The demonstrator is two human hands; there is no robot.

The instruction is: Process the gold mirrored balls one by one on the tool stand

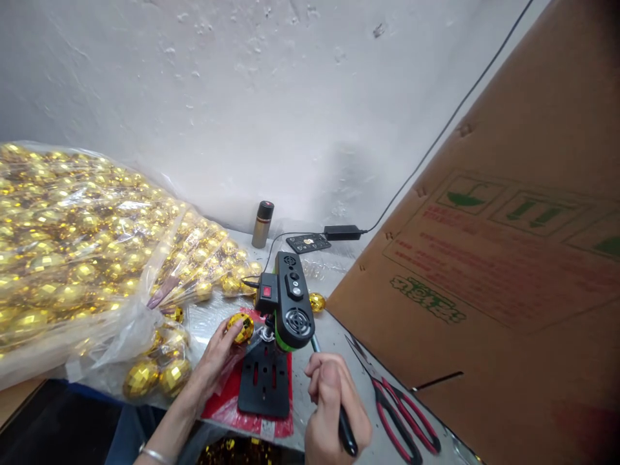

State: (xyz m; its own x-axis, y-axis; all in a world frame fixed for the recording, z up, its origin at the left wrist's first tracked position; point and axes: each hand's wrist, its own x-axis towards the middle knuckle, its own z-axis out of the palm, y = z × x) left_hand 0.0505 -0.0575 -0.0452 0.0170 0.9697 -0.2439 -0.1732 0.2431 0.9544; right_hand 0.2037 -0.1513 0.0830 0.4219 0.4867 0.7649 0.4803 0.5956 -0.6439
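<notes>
My left hand [217, 352] is closed round a gold mirror ball [241, 328], which it holds beside the head of a small black bench drill press [293, 303]. Wrapped round the black-ended lever [347, 431] on the press's right side is my right hand [334, 403]. The slotted black base plate [265, 381] lies on a red plastic sheet [217, 405]. From this angle the drill head partly hides where the ball faces the tool. A power box with a red switch [267, 291] is fixed to the press's left side.
A big clear bag [97, 245] of gold balls fills the left. Red-and-black scissors [394, 403] lie at right against a tall cardboard box [460, 258]. Behind the press are a phone [309, 243], a power adapter [343, 232] and a bottle [262, 225]. One loose gold ball [317, 302] sits behind.
</notes>
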